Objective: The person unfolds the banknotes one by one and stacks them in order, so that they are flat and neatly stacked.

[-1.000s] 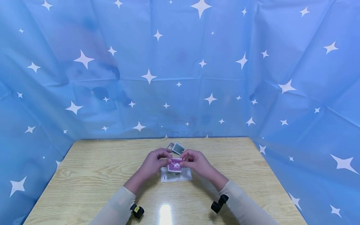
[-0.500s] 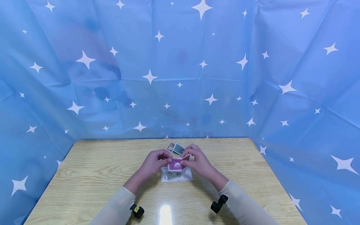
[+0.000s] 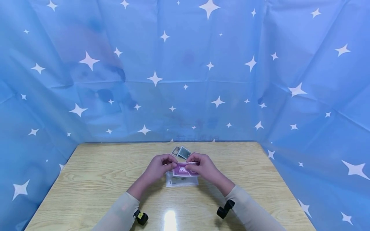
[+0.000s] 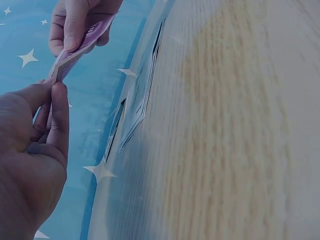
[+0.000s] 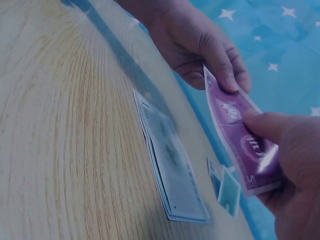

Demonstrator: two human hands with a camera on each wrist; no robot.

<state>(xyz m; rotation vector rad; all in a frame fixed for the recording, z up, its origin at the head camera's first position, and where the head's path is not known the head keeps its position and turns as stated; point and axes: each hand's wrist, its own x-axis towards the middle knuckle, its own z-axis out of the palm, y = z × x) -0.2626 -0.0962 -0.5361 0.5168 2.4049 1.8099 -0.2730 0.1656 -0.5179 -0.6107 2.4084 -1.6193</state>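
Observation:
A purple banknote (image 3: pixel 181 170), printed with a 5 in the right wrist view, is stretched between both hands above the table. My left hand (image 3: pixel 159 166) pinches its left end between thumb and fingers. My right hand (image 3: pixel 204 167) pinches it farther right, thumb lying across its printed face. The note (image 4: pixel 67 62) looks creased in the left wrist view. Just below it lies a small stack of pale banknotes (image 5: pixel 170 155), the top one marked 1 and partly covered in the head view.
Behind the hands, a small greenish folded note (image 3: pixel 184 153) overlaps another small note (image 3: pixel 175 150) on the wooden table (image 3: pixel 95 179). A blue star-patterned curtain (image 3: pixel 185 106) stands along the far edge. Each wrist wears a black camera (image 3: pixel 225 209).
The purple banknote, about half as wide before, now spreads out to the right at full length. The right hand's fingers have shifted on it; the left hand holds its place.

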